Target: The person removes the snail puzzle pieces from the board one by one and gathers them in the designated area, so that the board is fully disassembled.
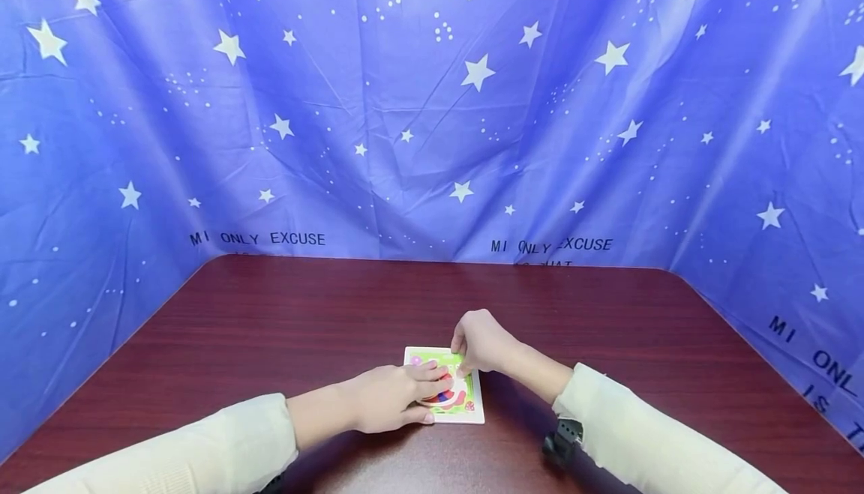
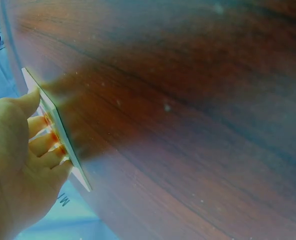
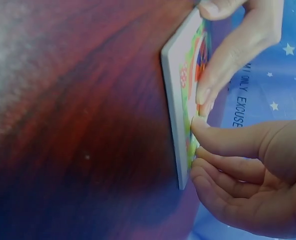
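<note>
A white-bordered picture board [image 1: 457, 398] lies flat on the reddish-brown surface [image 1: 304, 314], well apart from its far edge.

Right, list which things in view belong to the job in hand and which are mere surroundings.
Part of the job:
white-bordered picture board
left grip, resting on the board
right grip, fingers curled at the board

Surroundings:
dark red table, only a support
starry blue backdrop
black wrist device

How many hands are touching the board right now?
2. The left hand lies over the left side and middle of the board; the right hand touches its far right part. None seems hidden.
</note>
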### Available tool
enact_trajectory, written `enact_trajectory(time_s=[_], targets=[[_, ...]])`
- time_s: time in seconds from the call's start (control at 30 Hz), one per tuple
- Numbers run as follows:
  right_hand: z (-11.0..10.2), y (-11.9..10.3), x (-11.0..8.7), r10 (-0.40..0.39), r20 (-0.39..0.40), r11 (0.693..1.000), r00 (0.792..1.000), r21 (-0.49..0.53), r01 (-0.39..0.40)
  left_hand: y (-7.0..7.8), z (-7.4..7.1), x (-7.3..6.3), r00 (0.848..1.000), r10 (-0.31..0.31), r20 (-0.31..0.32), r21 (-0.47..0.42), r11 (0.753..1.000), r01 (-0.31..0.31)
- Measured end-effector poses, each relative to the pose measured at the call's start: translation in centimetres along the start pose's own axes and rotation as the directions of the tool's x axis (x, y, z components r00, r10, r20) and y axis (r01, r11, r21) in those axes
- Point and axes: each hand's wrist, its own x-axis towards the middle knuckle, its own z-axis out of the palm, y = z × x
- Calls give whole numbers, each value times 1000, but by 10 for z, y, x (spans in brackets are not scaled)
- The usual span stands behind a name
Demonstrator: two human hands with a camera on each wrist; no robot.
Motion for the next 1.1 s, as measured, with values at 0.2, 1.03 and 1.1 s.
enact_trajectory(time_s=[0.2, 1.03, 1.1], targets=[[2, 1, -4, -31, -19, 999, 999, -7, 31, 2, -1, 0, 1000, -8, 15, 2, 1000, 8], [2, 19, 10, 16, 209, 986, 978, 161, -51, 2, -5, 0, 1000, 0, 9, -5, 1000, 0], [2, 19, 9, 1, 194, 989, 981, 147, -30, 2, -5, -1, 1000, 3, 9, -8, 1000, -3]])
